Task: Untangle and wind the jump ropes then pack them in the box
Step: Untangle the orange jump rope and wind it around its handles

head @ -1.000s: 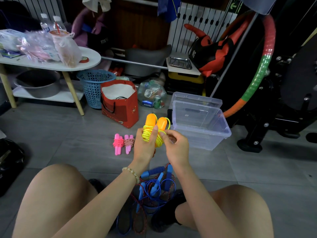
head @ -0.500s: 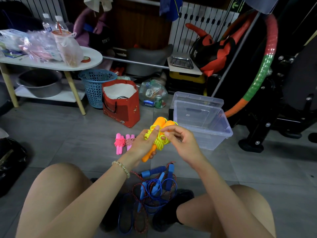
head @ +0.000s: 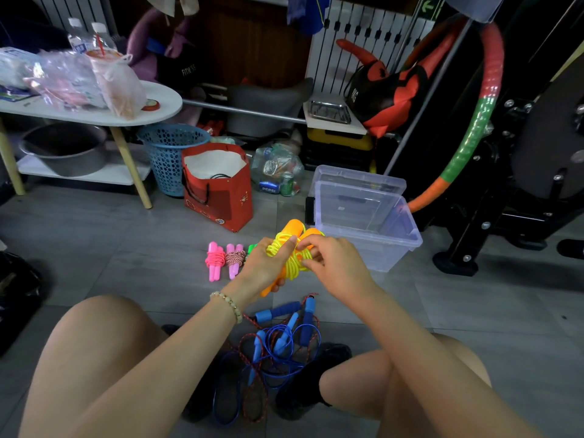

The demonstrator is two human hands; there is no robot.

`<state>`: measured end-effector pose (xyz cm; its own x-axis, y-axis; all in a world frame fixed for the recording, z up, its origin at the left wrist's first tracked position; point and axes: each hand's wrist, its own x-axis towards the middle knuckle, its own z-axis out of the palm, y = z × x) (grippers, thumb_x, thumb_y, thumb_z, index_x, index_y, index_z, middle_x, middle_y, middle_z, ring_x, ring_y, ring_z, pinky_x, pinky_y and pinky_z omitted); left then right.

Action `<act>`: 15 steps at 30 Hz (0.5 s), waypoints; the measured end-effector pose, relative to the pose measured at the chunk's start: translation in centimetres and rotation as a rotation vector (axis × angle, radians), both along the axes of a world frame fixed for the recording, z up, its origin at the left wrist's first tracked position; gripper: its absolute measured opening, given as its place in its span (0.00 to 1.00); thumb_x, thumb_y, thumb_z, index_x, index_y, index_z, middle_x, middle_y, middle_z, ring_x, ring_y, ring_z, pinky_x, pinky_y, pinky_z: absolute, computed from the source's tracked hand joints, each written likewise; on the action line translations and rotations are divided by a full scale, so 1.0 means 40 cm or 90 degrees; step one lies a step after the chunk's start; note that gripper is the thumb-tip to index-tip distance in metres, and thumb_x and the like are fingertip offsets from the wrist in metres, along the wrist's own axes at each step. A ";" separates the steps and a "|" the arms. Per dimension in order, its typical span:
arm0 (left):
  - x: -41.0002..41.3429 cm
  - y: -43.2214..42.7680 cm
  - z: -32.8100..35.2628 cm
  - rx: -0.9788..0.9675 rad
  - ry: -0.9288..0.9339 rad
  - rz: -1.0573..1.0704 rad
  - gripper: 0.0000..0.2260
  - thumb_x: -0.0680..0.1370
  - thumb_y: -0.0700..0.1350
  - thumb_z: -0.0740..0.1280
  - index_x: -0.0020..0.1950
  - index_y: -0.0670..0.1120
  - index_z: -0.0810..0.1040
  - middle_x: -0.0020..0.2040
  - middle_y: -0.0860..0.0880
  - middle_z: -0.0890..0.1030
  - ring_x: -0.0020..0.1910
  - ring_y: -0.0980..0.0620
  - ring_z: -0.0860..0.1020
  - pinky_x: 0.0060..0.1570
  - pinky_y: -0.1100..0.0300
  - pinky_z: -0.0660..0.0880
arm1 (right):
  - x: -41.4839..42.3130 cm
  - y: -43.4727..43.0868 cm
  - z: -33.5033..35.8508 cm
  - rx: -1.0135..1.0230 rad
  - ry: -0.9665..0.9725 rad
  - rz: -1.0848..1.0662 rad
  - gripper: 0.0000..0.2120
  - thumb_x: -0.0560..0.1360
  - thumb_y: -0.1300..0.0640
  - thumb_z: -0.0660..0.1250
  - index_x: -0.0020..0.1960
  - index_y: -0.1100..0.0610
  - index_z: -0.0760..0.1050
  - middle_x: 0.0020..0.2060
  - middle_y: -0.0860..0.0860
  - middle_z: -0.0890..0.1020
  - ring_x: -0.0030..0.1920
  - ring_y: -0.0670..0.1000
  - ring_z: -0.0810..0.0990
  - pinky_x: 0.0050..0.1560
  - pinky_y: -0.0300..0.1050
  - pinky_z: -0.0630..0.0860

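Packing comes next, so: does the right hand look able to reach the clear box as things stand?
Probably yes: the clear box sits open just beyond the right hand, nothing between, though it pinches the yellow rope.

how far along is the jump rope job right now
Done: two pink-handled ropes lie wound on the floor. In hand: the left hand grips the orange-handled yellow rope while the right hand pinches its cord, mostly wound. Left: the blue-handled ropes lie tangled by the feet, and the clear box holds no rope yet.
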<state>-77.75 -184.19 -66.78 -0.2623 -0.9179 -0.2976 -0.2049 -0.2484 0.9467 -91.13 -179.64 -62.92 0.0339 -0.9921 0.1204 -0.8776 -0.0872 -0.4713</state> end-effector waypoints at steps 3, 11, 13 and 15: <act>-0.001 0.006 -0.004 -0.020 -0.032 -0.001 0.19 0.77 0.59 0.63 0.55 0.44 0.70 0.30 0.46 0.76 0.24 0.52 0.71 0.22 0.63 0.67 | 0.001 0.000 -0.002 0.012 0.071 0.030 0.07 0.73 0.60 0.69 0.51 0.54 0.77 0.38 0.53 0.79 0.43 0.55 0.76 0.47 0.49 0.74; -0.005 0.000 0.003 -0.046 -0.027 -0.036 0.15 0.76 0.61 0.64 0.49 0.50 0.69 0.30 0.46 0.74 0.25 0.53 0.71 0.24 0.62 0.67 | -0.045 -0.009 0.017 0.062 0.004 0.082 0.09 0.71 0.60 0.71 0.40 0.51 0.72 0.40 0.51 0.79 0.40 0.48 0.76 0.44 0.50 0.75; 0.000 -0.011 -0.003 -0.035 -0.017 -0.015 0.16 0.76 0.61 0.64 0.51 0.48 0.70 0.30 0.46 0.74 0.24 0.52 0.70 0.23 0.62 0.67 | -0.058 -0.009 0.028 0.054 0.038 0.087 0.07 0.72 0.58 0.71 0.41 0.51 0.73 0.45 0.48 0.76 0.40 0.43 0.73 0.44 0.44 0.71; 0.011 -0.017 -0.005 0.008 0.013 0.007 0.20 0.76 0.62 0.62 0.54 0.46 0.72 0.29 0.47 0.74 0.23 0.53 0.70 0.23 0.63 0.67 | -0.075 -0.009 0.032 0.051 0.018 0.068 0.06 0.72 0.57 0.72 0.41 0.53 0.74 0.48 0.47 0.73 0.45 0.45 0.72 0.45 0.37 0.69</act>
<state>-77.31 -184.85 -66.96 -0.2577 -0.9170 -0.3044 -0.1826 -0.2631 0.9473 -94.13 -180.01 -61.65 0.1415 -0.9892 0.0392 -0.8786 -0.1438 -0.4554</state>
